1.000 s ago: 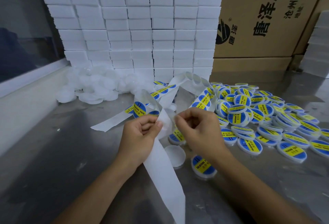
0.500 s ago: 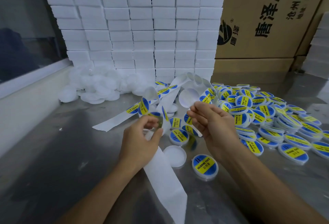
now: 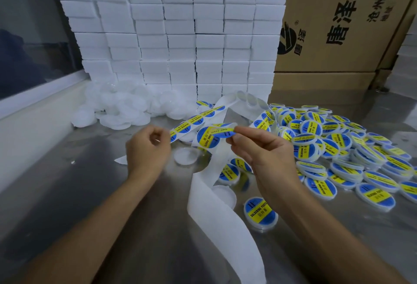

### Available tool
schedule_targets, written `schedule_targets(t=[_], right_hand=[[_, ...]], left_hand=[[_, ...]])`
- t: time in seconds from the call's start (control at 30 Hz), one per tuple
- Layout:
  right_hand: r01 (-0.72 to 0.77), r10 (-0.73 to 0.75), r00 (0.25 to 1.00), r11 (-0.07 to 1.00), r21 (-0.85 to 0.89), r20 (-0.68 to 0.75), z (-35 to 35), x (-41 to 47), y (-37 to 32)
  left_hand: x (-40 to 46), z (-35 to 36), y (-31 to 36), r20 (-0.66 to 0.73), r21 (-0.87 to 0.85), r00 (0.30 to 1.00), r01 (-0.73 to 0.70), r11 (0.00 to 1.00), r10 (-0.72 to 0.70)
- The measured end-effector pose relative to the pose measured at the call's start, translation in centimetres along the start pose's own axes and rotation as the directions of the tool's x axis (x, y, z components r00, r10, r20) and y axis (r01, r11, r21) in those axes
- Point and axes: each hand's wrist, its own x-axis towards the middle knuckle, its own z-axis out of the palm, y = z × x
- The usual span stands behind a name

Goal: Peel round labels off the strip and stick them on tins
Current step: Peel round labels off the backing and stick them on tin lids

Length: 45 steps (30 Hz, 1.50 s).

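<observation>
Half a second before, both hands had been working close together at the strip; now the right hand (image 3: pixel 266 150) had drawn clear with a round label (image 3: pixel 212 136) pinched at its edge between thumb and fingers (image 3: pixel 242 129), lifted above the table (image 3: pixel 67 204). The peel looked finished — sticking it down was what remained. The left hand (image 3: pixel 146 146) had moved off to the side, its fingers curled around the strip (image 3: pixel 191 123) at the end of its row of labels. The label was thin, glossy, blue with a yellow band, and bowed slightly. The spent backing (image 3: pixel 225 227) was plain white paper, trailing in a loose curl toward the viewer. A bare tin (image 3: pixel 186 156) — shallow, round, pale translucent plastic — lay just below the hands, and labelled tins (image 3: pixel 338 148) were heaped on the right.
</observation>
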Motion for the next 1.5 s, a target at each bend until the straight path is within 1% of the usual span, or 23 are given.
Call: schedule_targets(t=[0.1, 0.17, 0.23, 0.37, 0.47, 0.53, 0.63, 0.7, 0.87, 1.0, 1.07, 1.13, 1.23, 1.3, 1.37, 1.43, 1.5], right_hand=[[0.051, -0.05, 0.999, 0.996, -0.069, 0.008, -0.1, 0.1, 0.0], [0.132, -0.134, 0.991, 0.982, -0.134, -0.002, -0.1, 0.1, 0.2], [0.195, -0.202, 0.979, 0.964, -0.179, -0.018, -0.3, 0.3, 0.4], [0.256, -0.269, 0.963, 0.944, -0.21, -0.033, -0.7, 0.8, 0.7], [0.311, -0.332, 0.943, 0.909, -0.276, -0.031, -0.8, 1.1, 0.8], [0.33, -0.355, 0.934, 0.901, -0.282, -0.043, -0.9, 1.2, 0.7], [0.33, -0.363, 0.928, 0.906, -0.266, -0.085, -1.2, 1.4, 0.7], [0.318, -0.357, 0.928, 0.907, -0.276, -0.103, -1.4, 1.6, 0.7], [0.303, -0.353, 0.928, 0.901, -0.309, -0.12, -1.5, 1.7, 0.9], [0.298, -0.352, 0.927, 0.903, -0.311, -0.133, -1.6, 1.8, 0.9], [0.287, -0.342, 0.929, 0.907, -0.308, -0.143, -1.6, 1.8, 0.9], [0.275, -0.331, 0.932, 0.91, -0.311, -0.145, -1.6, 1.9, 0.9], [0.259, -0.313, 0.942, 0.908, -0.329, -0.123, -1.7, 1.9, 1.1], [0.247, -0.301, 0.947, 0.905, -0.345, -0.112, -1.8, 1.8, 1.1], [0.243, -0.298, 0.949, 0.901, -0.36, -0.104, -1.8, 1.6, 1.1], [0.24, -0.294, 0.951, 0.896, -0.373, -0.094, -1.7, 1.5, 1.0], [0.238, -0.293, 0.952, 0.89, -0.388, -0.087, -1.7, 1.4, 1.0]], left_hand=[[3.9, -0.5, -2.1, 0.03, 0.239, 0.999, 0.026, 0.971, -0.034], [6.2, -1.0, -3.8, 0.074, 0.455, 0.996, 0.004, 0.891, -0.042], [8.1, -1.4, -5.3, 0.121, 0.607, 0.99, -0.015, 0.795, -0.074], [10.9, -1.8, -7.2, 0.184, 0.71, 0.974, -0.041, 0.703, -0.129], [12.5, -1.7, -8.2, 0.234, 0.738, 0.941, -0.009, 0.674, -0.244], [13.0, -1.7, -8.6, 0.232, 0.752, 0.937, -0.002, 0.659, -0.262], [13.2, -1.5, -8.8, 0.17, 0.721, 0.977, -0.034, 0.692, -0.129], [13.0, -1.3, -8.5, 0.159, 0.697, 0.985, -0.065, 0.714, -0.066], [12.4, -0.8, -8.2, 0.19, 0.657, 0.981, -0.088, 0.749, -0.051], [11.7, -1.1, -7.7, 0.19, 0.602, 0.981, -0.153, 0.784, 0.045], [11.2, -1.1, -7.0, 0.189, 0.593, 0.98, -0.17, 0.787, 0.069], [10.3, -1.0, -6.4, 0.168, 0.595, 0.985, -0.135, 0.792, 0.042], [9.1, -0.8, -5.5, 0.14, 0.546, 0.99, -0.101, 0.832, 0.029], [8.3, -0.6, -4.9, 0.121, 0.463, 0.991, -0.114, 0.879, 0.064], [7.3, -0.8, -4.1, 0.07, 0.324, 0.996, -0.082, 0.942, 0.062], [6.2, -1.2, -3.1, 0.022, 0.151, 0.999, 0.02, 0.988, -0.024], [5.0, -1.5, -1.8, 0.022, -0.029, 0.988, 0.151, 0.988, -0.15]])
